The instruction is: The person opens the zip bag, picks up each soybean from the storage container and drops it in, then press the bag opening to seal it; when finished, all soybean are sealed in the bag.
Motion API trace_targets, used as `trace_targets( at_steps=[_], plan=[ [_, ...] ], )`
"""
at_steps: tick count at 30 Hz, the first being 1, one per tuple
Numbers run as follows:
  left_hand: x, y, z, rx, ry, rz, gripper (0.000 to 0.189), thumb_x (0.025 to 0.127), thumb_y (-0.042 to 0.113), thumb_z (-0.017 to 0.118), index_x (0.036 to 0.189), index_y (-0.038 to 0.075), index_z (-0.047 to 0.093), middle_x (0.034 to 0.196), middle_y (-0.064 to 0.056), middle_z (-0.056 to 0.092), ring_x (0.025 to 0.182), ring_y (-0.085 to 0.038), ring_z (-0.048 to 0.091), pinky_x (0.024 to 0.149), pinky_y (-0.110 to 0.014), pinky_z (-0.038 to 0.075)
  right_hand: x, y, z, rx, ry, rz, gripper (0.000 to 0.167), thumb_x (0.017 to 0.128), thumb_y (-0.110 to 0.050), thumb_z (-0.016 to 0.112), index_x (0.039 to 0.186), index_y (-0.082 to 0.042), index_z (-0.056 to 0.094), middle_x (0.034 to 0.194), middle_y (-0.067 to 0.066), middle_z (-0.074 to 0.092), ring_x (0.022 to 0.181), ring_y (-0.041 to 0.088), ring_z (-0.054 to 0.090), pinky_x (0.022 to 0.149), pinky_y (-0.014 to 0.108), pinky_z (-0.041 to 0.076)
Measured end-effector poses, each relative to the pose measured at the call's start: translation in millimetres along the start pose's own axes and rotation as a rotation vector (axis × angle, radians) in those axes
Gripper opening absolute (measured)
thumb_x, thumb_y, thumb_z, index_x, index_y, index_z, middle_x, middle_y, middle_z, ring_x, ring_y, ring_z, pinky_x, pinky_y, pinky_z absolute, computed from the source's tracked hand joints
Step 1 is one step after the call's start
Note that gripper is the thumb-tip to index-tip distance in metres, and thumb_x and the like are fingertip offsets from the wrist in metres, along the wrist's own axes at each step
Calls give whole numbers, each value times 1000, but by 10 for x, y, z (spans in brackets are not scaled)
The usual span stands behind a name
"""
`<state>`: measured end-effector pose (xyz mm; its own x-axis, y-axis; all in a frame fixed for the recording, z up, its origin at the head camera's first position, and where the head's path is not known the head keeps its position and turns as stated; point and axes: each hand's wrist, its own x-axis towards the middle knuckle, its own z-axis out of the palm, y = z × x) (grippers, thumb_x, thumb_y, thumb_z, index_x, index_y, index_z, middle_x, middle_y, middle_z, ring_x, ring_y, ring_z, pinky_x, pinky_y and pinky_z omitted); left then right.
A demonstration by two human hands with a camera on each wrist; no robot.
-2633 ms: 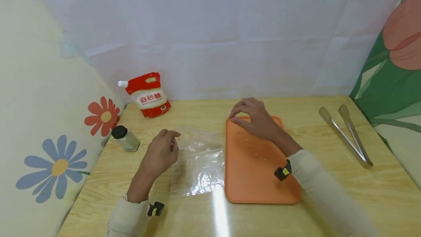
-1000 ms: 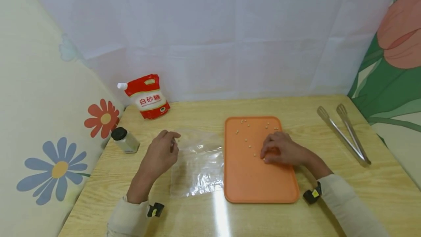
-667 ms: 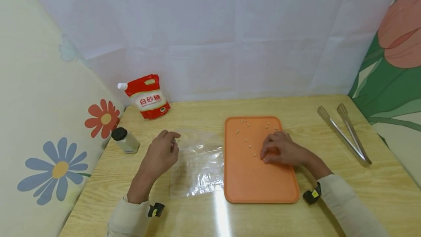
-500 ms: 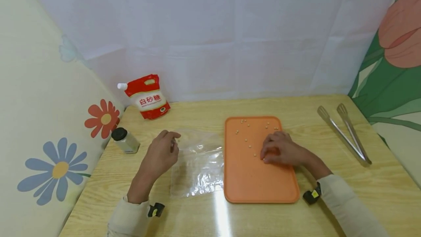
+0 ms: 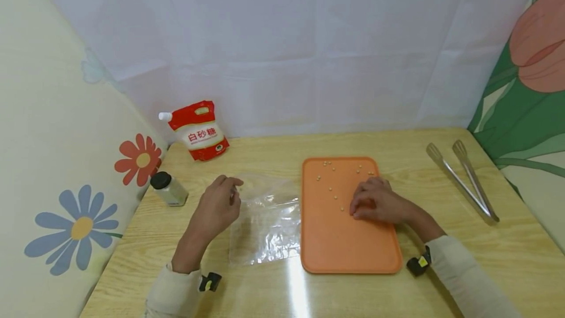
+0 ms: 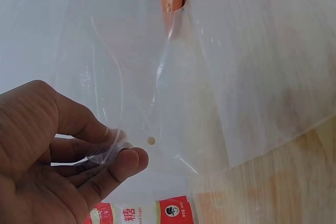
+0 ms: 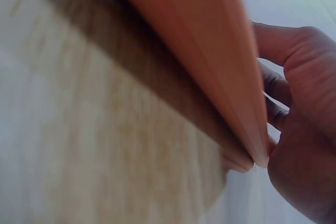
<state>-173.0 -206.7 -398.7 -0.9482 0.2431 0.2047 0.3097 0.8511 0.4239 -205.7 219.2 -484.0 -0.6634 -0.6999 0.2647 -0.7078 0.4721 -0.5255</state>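
Clear plastic bag (image 5: 265, 232), its far-left corner pinched in the left hand's (image 5: 216, 207) grip, lies beside an orange tray (image 5: 348, 247), where pale beans (image 5: 335, 197) trail diagonally away leftward from the nearer right hand (image 5: 377, 201), fingers curled, hold unclear.

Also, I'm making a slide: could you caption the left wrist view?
A left hand pinches a clear plastic bag; a sugar pouch shows at the bottom edge.

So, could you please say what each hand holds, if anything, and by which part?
The left hand pinches the clear bag by its edge, near the far left corner; whether the right hand holds anything cannot be told.
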Motion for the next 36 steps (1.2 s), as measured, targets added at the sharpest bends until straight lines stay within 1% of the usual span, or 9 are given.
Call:
trace_targets(
  at_steps=[10,15,19,23,26,28,31,36],
  plan=[
    [0,1,8,1,-4,10,24,93,0,58,116,-4,65,102,-13,59,85,-23,59,67,-36,52,23,-30,-8,-19,12,16,8,89,-33,76,94,-38,72,99,-18,57,99,12,41,91,50,20],
    [3,7,5,3,-3,9,23,93,0,59,116,-3,65,101,-12,59,84,-23,59,67,-36,52,106,-89,-61,-48,33,-9,7,90,-34,76,95,-37,73,99,-18,56,102,14,40,94,52,20],
    [9,12,4,4,-9,-1,23,94,1,58,116,-3,65,101,-12,59,84,-22,59,67,-36,52,242,-162,-106,-66,54,-33,5,91,-33,74,95,-37,73,100,-19,56,105,14,42,100,56,18],
    [7,14,4,3,-15,-9,24,94,1,58,117,-3,64,102,-12,59,85,-23,59,68,-37,52,419,-271,-151,-59,76,-45,4,93,-35,72,95,-32,74,101,-19,57,108,13,45,105,59,18],
    [4,11,3,3,-14,-8,23,95,1,58,117,-3,64,103,-13,59,86,-23,59,68,-37,53,567,-369,-180,-49,85,-68,9,95,-37,69,95,-29,75,101,-19,57,109,14,45,106,59,17],
    [3,8,3,4,-13,-7,24,95,2,58,117,-3,65,103,-13,59,86,-23,59,68,-37,53,668,-434,-189,-45,91,-90,6,94,-35,71,94,-30,75,100,-19,58,110,14,45,107,60,16],
    [5,6,3,3,-15,-8,24,95,1,58,117,-3,64,103,-13,59,86,-23,59,68,-37,52,814,-529,-186,-49,95,-127,1,92,-31,73,93,-30,74,98,-18,58,107,14,45,106,59,16],
    [9,12,-7,5,-21,-15,25,95,2,58,118,-3,64,103,-13,59,85,-23,59,67,-36,52,1031,-647,-159,-67,109,-181,5,91,-31,75,92,-33,71,98,-16,58,103,11,44,104,56,19]
  ],
)
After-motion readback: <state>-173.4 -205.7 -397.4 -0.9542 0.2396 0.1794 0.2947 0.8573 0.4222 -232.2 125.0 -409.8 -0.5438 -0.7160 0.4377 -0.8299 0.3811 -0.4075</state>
